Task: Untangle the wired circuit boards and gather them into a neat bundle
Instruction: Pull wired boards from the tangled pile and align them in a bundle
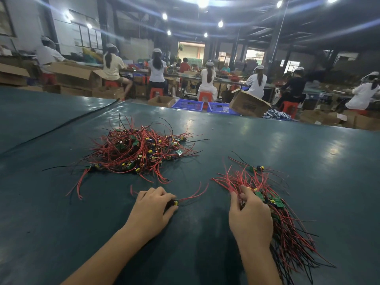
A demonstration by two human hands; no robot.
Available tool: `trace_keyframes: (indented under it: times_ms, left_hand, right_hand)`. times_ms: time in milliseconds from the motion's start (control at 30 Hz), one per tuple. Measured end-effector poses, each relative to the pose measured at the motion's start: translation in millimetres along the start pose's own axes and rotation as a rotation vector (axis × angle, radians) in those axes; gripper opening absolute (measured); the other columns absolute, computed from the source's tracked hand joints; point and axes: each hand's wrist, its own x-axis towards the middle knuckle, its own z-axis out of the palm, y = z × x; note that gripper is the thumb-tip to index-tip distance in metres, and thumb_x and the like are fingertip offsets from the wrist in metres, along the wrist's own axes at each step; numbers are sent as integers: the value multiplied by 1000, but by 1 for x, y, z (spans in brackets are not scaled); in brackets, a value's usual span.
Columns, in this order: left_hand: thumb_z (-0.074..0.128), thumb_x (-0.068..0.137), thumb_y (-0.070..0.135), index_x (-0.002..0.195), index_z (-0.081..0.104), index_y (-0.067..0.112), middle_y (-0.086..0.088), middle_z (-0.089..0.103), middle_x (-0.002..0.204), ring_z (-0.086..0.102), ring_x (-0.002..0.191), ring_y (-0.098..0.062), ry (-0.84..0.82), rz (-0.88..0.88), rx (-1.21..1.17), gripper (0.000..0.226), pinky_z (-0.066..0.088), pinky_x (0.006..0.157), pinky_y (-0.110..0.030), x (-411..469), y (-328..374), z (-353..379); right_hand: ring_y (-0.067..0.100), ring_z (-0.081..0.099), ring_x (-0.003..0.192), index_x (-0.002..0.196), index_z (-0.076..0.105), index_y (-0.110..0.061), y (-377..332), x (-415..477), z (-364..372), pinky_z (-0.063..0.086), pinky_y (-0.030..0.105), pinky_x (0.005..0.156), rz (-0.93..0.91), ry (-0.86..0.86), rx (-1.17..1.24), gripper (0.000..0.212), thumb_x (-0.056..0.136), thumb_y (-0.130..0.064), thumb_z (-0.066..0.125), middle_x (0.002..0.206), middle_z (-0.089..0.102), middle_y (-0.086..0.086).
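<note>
- the dark green desk (298, 145) fills the near scene and carries all the wired circuit boards.
- a tangled pile (139, 151) of small green boards with yellow parts and red and black wires lies far and left of the hands, well apart from them.
- the left hand (153, 204) rests palm down on the desk in the near middle, its fingers curled over a single board (175, 202); a yellow part shows at the fingertips, and thin red wires curve away from it to the left and right.
- the right hand (249, 217) grips a bundle (287, 233) of boards near right, with fingers and thumb curled round it where the boards sit together; how tightly it holds is hard to tell from behind.
- the bundle's wires run roughly side by side, fanning far-left past the fingers and trailing near-right over the desk.
- a loose board (256, 168) with its wires lies just beyond the bundle's far end.
- past the far edge of the desk stand blue crates (188, 104) and a tilted cardboard box (247, 103), then workers (207, 79) seated on red stools at long benches.
</note>
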Motion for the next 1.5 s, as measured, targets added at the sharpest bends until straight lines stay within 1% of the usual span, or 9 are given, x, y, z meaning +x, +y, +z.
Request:
trace_keyframes:
  times_ms: [100,200,333,733,833,967,1100,1267,1500]
  left_hand:
    - [51,95,45,115,62,32,13,56,106,52,103,-10,116,-43,-64,27,33,92,-27,0,3,-4]
    - [66,89,30,105,67,22,10,59,96,60,88,-12,339,-30,-248,18,39,79,-30,2,9,-13]
    - [61,89,32,110,68,19,7,60,98,57,80,-8,436,219,-263,26,42,76,-25,1,18,-17]
    - [64,86,21,101,72,14,1,63,107,56,100,-15,512,367,-281,18,45,89,-26,-5,35,-22]
    - [64,87,24,85,71,14,6,64,87,58,81,-10,428,443,-406,12,50,74,-26,-9,45,-26]
    - [44,87,63,70,67,21,7,64,64,58,59,-8,47,176,-588,51,48,59,-36,-14,54,-23]
    - [41,80,74,57,65,21,-2,67,58,59,51,-10,-23,-91,-1020,63,46,54,-24,-10,56,-23]
    - [51,89,53,56,69,19,-2,66,57,62,51,-11,-52,-336,-1343,51,48,50,-18,-4,60,-24]
    - [56,89,43,54,57,12,-6,53,54,50,50,-15,52,-202,-1281,47,40,51,-22,-6,57,-27]
  right_hand:
    - [23,60,104,126,64,-17,-8,-5,3,47,42,94,-122,64,151,34,94,-30,60,112,68,-1]
    - [4,61,69,94,73,-24,-22,-17,13,49,25,67,-185,-22,452,10,90,-30,66,79,68,-12]
    - [-1,48,47,64,71,-28,-36,-31,27,36,11,49,-129,-277,718,28,91,-32,65,54,62,-14]
    - [7,56,51,75,71,-15,-33,-24,29,42,28,52,309,-227,968,17,91,-21,67,61,66,-5]
    - [4,56,49,76,69,-13,-32,-20,27,43,22,44,390,-208,1045,17,92,-18,66,59,65,-7]
    - [1,55,49,78,73,-15,-36,-21,24,44,19,42,428,-272,1151,17,92,-15,63,63,67,-8]
    - [3,47,46,71,76,-17,-40,-26,26,38,17,40,330,-383,1145,26,93,-14,62,59,61,-2]
    - [29,67,81,74,78,-21,-42,-28,32,56,43,80,300,-387,1142,23,92,-15,64,83,74,13]
    - [5,45,43,66,76,-19,-38,-17,25,35,19,40,526,-301,1244,27,90,-13,66,58,63,-8]
